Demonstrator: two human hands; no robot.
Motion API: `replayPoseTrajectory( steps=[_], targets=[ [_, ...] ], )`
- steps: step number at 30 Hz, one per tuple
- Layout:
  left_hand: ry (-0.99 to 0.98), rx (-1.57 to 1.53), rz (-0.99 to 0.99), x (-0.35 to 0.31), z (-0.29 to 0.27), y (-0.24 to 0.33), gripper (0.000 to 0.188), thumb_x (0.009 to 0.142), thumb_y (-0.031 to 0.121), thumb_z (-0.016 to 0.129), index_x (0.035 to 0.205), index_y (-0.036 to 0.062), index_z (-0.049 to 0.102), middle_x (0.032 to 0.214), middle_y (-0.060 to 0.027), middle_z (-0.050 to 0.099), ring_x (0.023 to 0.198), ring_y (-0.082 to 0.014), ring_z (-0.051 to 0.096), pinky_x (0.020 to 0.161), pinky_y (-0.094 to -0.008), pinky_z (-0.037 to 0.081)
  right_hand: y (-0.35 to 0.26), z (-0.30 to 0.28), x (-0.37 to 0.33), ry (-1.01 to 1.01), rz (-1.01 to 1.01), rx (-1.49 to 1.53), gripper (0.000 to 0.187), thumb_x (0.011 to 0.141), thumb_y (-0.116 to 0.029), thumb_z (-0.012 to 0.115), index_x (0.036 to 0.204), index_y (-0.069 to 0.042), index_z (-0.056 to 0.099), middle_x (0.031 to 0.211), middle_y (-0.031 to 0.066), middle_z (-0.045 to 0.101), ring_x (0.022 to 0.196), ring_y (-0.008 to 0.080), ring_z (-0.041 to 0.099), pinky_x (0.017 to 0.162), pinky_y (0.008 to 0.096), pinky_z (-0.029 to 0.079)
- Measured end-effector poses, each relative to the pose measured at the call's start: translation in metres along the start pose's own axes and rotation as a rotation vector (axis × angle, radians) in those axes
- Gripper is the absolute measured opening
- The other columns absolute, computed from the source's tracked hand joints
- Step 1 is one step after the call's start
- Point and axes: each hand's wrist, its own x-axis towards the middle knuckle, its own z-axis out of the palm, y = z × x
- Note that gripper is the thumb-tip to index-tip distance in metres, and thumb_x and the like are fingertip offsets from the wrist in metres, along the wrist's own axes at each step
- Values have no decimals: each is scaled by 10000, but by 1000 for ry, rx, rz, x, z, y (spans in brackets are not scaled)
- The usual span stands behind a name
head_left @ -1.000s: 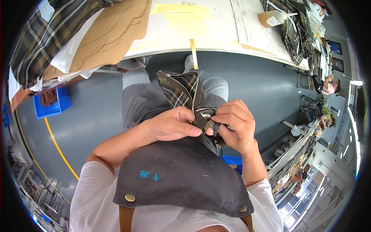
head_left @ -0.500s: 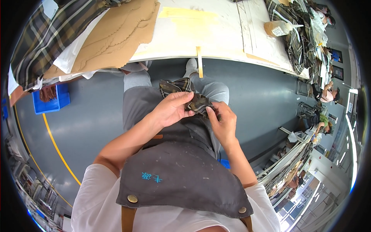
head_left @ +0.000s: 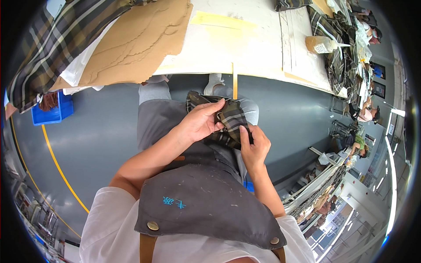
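Over my lap I hold a dark plaid fabric piece (head_left: 231, 117) with both hands. My left hand (head_left: 202, 119) pinches it by the left part, thumb on top and fingers beneath. The right edge is gripped by my right hand (head_left: 254, 143), its thumb pressed on the cloth. Between the hands the cloth spreads fairly flat, and a loose part hangs below and to the left, over my grey apron (head_left: 162, 120). What kind of sewn piece it is, I cannot tell.
Ahead is a white worktable (head_left: 245, 48) with a tape strip (head_left: 235, 81) hanging off its edge. Brown paper (head_left: 131, 44) and plaid cloth (head_left: 52, 48) lie at left, a squeeze bottle (head_left: 322, 44) at right. A blue bin (head_left: 66, 109) stands on the floor. People sit far right.
The fabric between my hands has opened out from a bunched shape into a flatter one. My right hand has shifted slightly down, and the view has moved a little.
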Motion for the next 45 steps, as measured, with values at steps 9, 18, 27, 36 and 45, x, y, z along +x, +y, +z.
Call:
replayPoseTrajectory(
  steps=[9,18,27,36,45],
  targets=[
    [-34,67,-6,10,0,5,258,906,289,517,996,55,581,890,-9,608,722,-96,544,588,-226,413,-9,1,3,10,65,-29,97,771,-62,660,749,0,588,643,119,569,551,270,553,517,313,428],
    [-2,63,45,24,6,19,197,859,280,599,910,90,593,840,1,614,724,-93,554,577,-237,400,-16,4,17,-12,54,-40,100,770,-65,656,741,-3,585,647,121,578,564,274,566,521,318,434],
    [-61,200,113,17,4,22,172,871,232,577,983,102,590,874,17,592,771,-65,534,630,-233,412,-15,1,14,-76,100,-36,89,778,-71,640,745,0,597,676,125,598,591,281,586,541,328,449],
    [-118,482,148,18,-2,32,243,872,179,572,1092,78,553,947,7,594,843,-77,535,710,-246,417,-18,1,18,-90,34,18,140,779,-101,656,738,15,590,594,130,558,481,197,523,474,290,409],
    [-94,333,126,26,1,28,238,877,183,559,1086,69,556,990,-15,594,888,-115,545,740,-283,423,-17,-1,22,-97,114,28,127,779,-100,632,717,-2,578,650,125,575,564,292,560,518,355,426]
  ],
)
